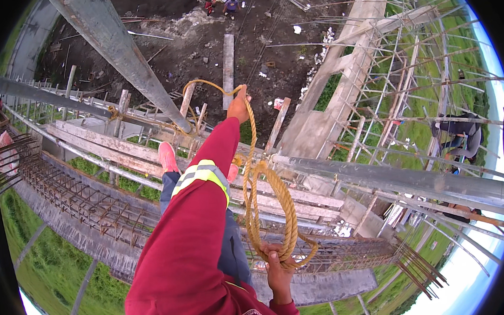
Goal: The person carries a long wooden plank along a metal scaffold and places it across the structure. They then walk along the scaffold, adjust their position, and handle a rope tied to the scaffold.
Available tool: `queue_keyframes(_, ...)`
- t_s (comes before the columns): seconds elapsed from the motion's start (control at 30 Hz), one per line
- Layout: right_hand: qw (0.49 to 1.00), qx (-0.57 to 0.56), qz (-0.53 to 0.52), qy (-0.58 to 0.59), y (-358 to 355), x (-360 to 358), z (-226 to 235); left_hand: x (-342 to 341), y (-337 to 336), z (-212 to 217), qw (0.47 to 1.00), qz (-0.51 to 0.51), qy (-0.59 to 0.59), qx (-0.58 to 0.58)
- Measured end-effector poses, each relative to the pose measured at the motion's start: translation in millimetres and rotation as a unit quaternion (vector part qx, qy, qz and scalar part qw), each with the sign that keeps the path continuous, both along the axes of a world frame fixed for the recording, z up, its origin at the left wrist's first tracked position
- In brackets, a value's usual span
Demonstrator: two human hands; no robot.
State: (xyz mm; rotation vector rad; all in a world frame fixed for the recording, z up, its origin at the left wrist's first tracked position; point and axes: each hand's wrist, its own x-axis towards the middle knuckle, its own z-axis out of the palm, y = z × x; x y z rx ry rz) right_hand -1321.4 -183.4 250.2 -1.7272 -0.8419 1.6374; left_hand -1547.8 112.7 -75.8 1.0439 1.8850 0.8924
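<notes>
A yellow-brown rope hangs in several loose loops in front of me. My left hand, at the end of an outstretched red sleeve with a reflective band, is closed on an upper length of it. From there one strand runs down to the coil, and another curves away to the left. Lower and nearer my body, my right hand grips the bottom of the coiled loops. The coil's top lies close to a grey metal pipe, where more yellow rope shows; whether the two are joined I cannot tell.
My pink shoes are above wooden planks high over the ground. A thick upright pipe slants across the upper left. Rebar cages run below the planks. A person is on scaffolding at right; two people are far below.
</notes>
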Motion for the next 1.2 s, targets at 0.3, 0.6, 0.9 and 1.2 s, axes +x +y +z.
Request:
queue_keyframes(0.3,0.996,0.045,0.073,0.015,0,-11,-29,-129,77,-24,0.972,0.025,0.198,0.124)
queue_keyframes(0.6,0.996,-0.091,0.017,0.008,5,-20,-47,-28,-11,-56,0.978,-0.206,0.018,-0.006)
queue_keyframes(0.9,0.988,0.123,0.017,-0.096,55,10,-19,31,-200,261,0.907,-0.282,-0.302,0.075)
queue_keyframes(1.2,0.97,0.091,0.166,0.149,65,-82,74,-82,-221,389,0.813,-0.18,-0.55,0.067)
